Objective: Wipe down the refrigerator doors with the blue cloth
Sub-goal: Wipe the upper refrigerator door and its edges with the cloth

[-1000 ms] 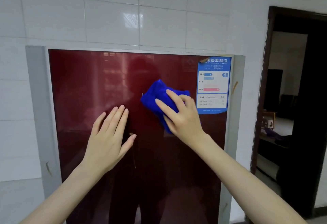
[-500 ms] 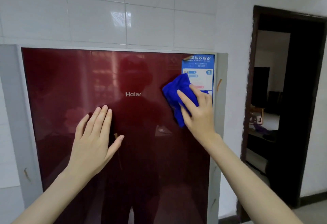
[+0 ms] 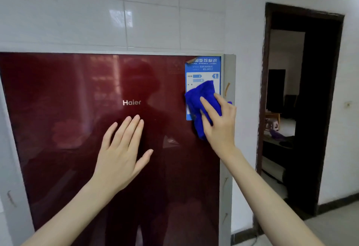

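The glossy dark red refrigerator door [image 3: 68, 113] with a grey frame fills the left and middle of the head view. My right hand [image 3: 219, 123] presses the bunched blue cloth [image 3: 202, 100] against the door's upper right, over the lower part of a blue energy label [image 3: 203, 67]. My left hand [image 3: 122, 152] lies flat on the door with its fingers spread, below the white brand lettering [image 3: 131, 102], and holds nothing.
White wall tiles [image 3: 151, 18] rise above the refrigerator. A white wall strip [image 3: 246, 110] separates the refrigerator's right edge from a dark-framed doorway [image 3: 303, 110] that leads into a dim room with furniture. Pale floor [image 3: 330, 226] shows at the lower right.
My right hand has slid the blue cloth rightward from the door's middle onto the energy label by the right edge. The left hand stays flat on the door. The view has shifted.
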